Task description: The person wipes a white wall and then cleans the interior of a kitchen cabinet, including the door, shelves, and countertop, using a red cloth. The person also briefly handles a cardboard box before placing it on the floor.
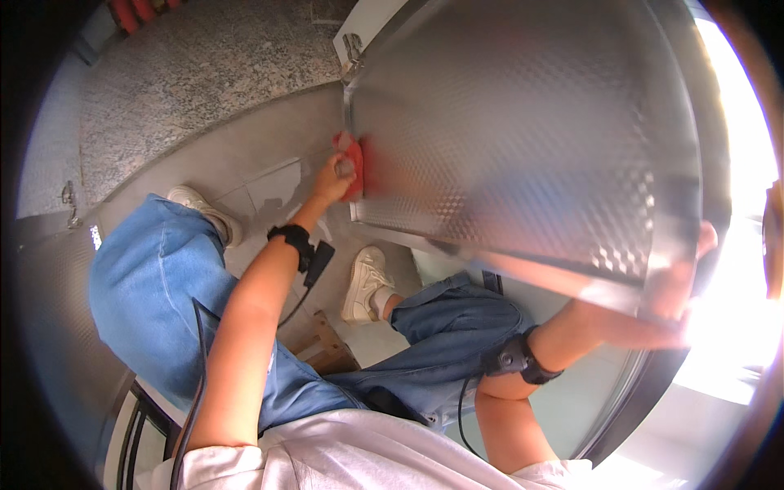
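Observation:
A large textured metal door panel [520,141] stands swung out before me, its shiny face dimpled and reflecting red and blue. My left hand [335,177], at centre-left, holds a red cloth [352,165] against the panel's hinged edge, near its lower corner. On the right, my right hand [667,300] grips the panel's outer edge, with the fingers partly hidden behind it and washed out by glare. Black straps with small devices sit on both forearms, and cables run from them.
A speckled stone surface [202,79] lies at upper left, with a metal hinge [351,52] by the panel. My shoes [367,285] rest on the tiled floor [245,184]. A wooden item [327,343] is between my legs. Red objects [138,12] show at the top left.

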A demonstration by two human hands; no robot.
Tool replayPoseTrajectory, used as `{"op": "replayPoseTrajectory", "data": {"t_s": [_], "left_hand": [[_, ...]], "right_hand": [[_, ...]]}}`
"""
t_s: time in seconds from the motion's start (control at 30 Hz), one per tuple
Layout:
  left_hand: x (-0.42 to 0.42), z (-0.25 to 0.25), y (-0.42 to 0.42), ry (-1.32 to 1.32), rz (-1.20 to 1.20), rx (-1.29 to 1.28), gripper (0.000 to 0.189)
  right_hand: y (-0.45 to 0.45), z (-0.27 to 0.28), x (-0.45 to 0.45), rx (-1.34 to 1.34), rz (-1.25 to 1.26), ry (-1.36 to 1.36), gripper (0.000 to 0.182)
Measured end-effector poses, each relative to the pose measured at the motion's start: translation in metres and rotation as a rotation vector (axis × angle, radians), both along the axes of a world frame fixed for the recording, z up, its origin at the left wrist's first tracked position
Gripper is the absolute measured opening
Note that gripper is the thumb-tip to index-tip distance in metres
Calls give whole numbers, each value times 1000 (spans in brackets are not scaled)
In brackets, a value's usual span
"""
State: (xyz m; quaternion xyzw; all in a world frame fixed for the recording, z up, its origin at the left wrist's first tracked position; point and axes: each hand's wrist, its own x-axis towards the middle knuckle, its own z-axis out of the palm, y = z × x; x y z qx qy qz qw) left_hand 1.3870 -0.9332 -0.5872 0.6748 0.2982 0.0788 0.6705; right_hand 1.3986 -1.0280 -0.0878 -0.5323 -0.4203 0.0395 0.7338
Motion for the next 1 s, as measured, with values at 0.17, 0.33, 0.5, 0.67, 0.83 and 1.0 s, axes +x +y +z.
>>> {"op": "replayPoseTrajectory", "data": {"t_s": [0.17, 0.33, 0.5, 0.67, 0.83, 1.0], "left_hand": [[-41, 62, -31, 202, -219, -237, 58], [-36, 85, -2, 86, -241, -61, 57], [-51, 304, -2, -79, -241, -188, 52], [-63, 438, -1, -579, -157, -147, 46], [-71, 505, 4, -842, -73, -266, 44], [-70, 539, 2, -1032, -35, -231, 45]], "right_hand": [[-10, -2, 1, 94, -220, 84, 55], [-3, 6, -3, 74, -162, 10, 47], [-24, -1, 12, 22, -190, 16, 49], [-18, 4, 8, 95, -130, 48, 51], [-30, 8, 11, -32, -72, 243, 53], [-48, -6, 7, -118, -22, 536, 64]]}}
